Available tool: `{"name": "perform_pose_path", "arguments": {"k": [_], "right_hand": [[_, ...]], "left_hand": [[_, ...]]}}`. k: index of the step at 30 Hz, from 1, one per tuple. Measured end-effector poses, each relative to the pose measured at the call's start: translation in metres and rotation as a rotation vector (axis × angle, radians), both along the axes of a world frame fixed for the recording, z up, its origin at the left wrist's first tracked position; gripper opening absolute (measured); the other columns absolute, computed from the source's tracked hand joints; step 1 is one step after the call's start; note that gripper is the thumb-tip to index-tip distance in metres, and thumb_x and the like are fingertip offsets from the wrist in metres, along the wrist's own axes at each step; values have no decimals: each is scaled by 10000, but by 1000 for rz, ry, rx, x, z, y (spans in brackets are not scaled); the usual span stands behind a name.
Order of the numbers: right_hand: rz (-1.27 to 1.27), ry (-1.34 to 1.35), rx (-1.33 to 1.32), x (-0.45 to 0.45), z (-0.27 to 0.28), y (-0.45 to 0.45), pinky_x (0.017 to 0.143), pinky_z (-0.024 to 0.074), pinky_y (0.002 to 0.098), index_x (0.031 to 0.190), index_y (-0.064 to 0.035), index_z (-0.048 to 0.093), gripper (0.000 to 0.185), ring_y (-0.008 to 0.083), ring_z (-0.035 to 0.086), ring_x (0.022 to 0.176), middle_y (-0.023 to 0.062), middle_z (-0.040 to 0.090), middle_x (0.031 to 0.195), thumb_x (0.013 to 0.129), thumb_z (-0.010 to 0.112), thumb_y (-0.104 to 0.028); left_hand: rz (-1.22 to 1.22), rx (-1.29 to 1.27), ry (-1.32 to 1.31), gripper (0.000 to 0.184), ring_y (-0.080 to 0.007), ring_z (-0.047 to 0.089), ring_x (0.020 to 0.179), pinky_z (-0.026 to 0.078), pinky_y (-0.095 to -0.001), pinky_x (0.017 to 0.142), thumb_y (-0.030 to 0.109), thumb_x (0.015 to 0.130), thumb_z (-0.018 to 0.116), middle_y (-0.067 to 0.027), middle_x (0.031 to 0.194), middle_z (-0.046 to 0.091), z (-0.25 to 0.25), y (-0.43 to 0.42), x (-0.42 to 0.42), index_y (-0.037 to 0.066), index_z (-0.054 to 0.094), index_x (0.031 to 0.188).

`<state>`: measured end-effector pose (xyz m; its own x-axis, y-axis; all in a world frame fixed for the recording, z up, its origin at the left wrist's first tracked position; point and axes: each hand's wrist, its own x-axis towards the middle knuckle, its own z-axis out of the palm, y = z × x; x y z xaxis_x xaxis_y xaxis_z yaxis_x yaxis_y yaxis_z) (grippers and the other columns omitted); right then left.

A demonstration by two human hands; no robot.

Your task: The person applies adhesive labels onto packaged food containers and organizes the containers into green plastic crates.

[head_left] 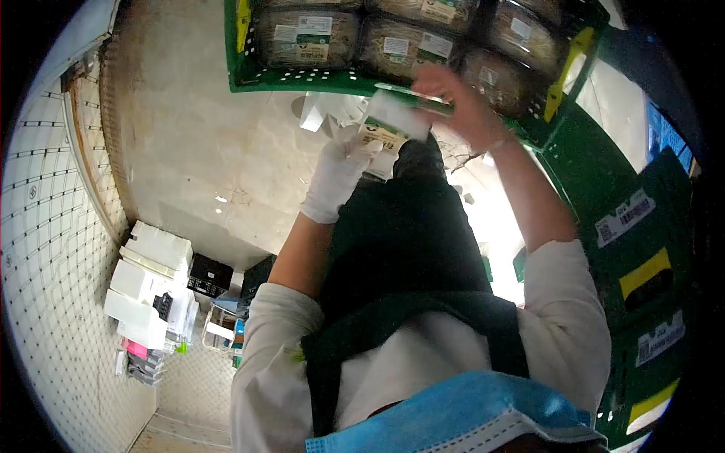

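My left hand [338,175], in a white glove, is closed around printed paper labels [384,138] with green and cream areas, perhaps a small stack. A white, motion-blurred piece [402,115] lies over their upper part. My bare right hand [464,112] is beside that piece, its fingers smeared by motion; whether it grips the piece is unclear. Just beyond both hands stands a green crate [294,80] with yellow handles. Inside are several clear-lidded packs [308,39] of pale, stringy food, with white and green labels on top.
Stacked green crates [619,283] with paper tags rise close on my right. White foam boxes [147,272] and a black crate [209,275] stand along the left wall. Scraps of paper [220,199] lie on the stained floor [204,143].
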<state>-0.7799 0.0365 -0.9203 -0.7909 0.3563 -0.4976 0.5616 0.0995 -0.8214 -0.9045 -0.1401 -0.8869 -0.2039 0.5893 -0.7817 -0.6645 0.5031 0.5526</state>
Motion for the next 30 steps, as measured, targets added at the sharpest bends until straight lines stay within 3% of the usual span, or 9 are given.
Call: {"name": "perform_pose_path", "arguments": {"k": [4,7,10,13,16,19,21,27,30], "right_hand": [[-57,121,-438,6,42,-6,736,439,311,977,-40,485,421,185,535,845,105,540,908,697,674,-290],[-150,188,-131,12,53,-10,701,444,318,944,-35,505,358,196,554,803,101,554,871,713,656,-264],[-14,77,-5,23,44,-12,690,440,304,995,-32,500,289,229,566,784,121,563,870,758,594,-168],[-27,57,-72,27,44,-12,671,449,285,982,-40,522,236,230,583,777,131,582,869,765,574,-118],[-198,18,84,29,47,-13,571,480,309,882,-48,547,154,233,600,678,112,593,742,765,572,-145],[-119,86,506,47,28,-3,572,489,294,842,-61,564,146,201,607,684,92,606,756,753,598,-173],[-326,-321,221,58,24,22,611,494,299,842,-76,585,186,186,600,707,89,606,747,747,614,-234],[5,-173,-248,55,25,28,825,389,326,983,-73,528,350,199,507,933,87,540,988,699,657,-230],[11,120,383,33,44,-6,778,401,369,1019,-97,516,497,243,475,910,80,471,973,616,713,-310]], "left_hand": [[-296,-104,26,234,-86,521,789,423,-193,674,71,789,543,-54,910,571,8,10,-8,-30,516,999],[-179,-97,0,243,-94,517,802,425,-202,675,66,779,554,-64,917,569,1,11,-3,-37,521,997],[-334,-46,232,248,-101,520,794,429,-210,664,70,785,545,-73,916,570,-6,18,12,-37,517,1007],[-378,275,972,247,-102,519,786,428,-215,647,86,795,536,-77,899,564,3,49,18,-35,513,1009],[-281,11,101,154,-87,510,666,415,-217,582,91,803,522,-41,741,548,7,56,24,-36,540,888],[-265,-277,-28,129,-67,493,593,403,-205,527,95,803,523,-27,665,541,18,66,23,-30,552,804],[-297,-118,56,141,-57,495,575,391,-199,485,113,800,537,-23,634,538,5,50,30,-24,557,775],[-144,36,-7,147,-79,539,652,455,-206,546,73,788,527,-37,795,564,0,54,32,-8,521,911],[-54,-37,-102,136,-91,551,673,457,-215,591,60,796,499,-41,811,559,2,61,21,7,491,920]]}}
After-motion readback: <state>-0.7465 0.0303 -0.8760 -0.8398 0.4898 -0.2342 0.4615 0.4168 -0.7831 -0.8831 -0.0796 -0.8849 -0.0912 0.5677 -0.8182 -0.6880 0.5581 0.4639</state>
